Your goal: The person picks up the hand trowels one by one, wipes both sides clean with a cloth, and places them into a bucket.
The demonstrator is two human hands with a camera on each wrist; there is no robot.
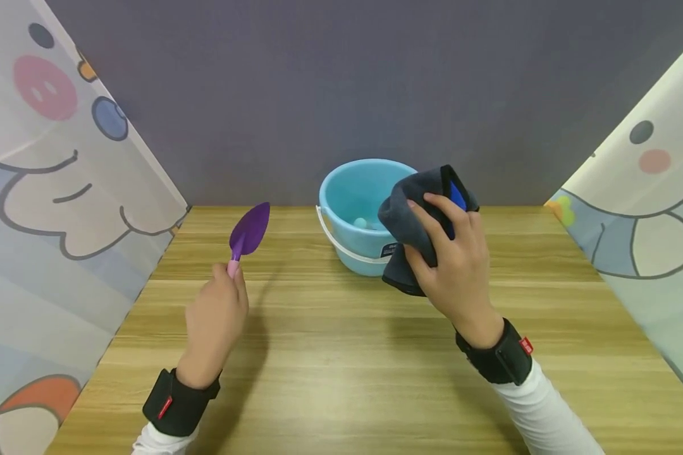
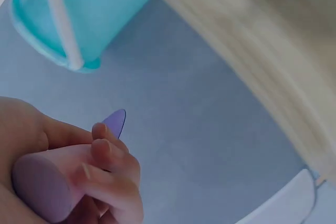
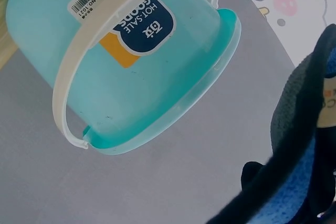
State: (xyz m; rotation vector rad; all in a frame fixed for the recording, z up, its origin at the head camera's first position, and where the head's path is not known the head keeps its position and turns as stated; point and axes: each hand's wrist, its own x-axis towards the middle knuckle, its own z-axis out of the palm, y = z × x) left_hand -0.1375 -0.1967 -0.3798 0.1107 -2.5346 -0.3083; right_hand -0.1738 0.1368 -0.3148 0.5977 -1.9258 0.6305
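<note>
In my left hand I grip a small purple trowel by its pink handle, blade pointing up and away. My right hand holds a bunched dark grey cloth with a blue inner side and black edging. The cloth is in front of the right side of a light blue bucket, hiding part of its rim. Inside the bucket a small pale round thing shows at the bottom. The bucket's white handle hangs down over its front.
The bucket stands on a wood-grain table, close to a grey back panel. Cartoon-printed sheets, one on the left and one on the right, flank the table.
</note>
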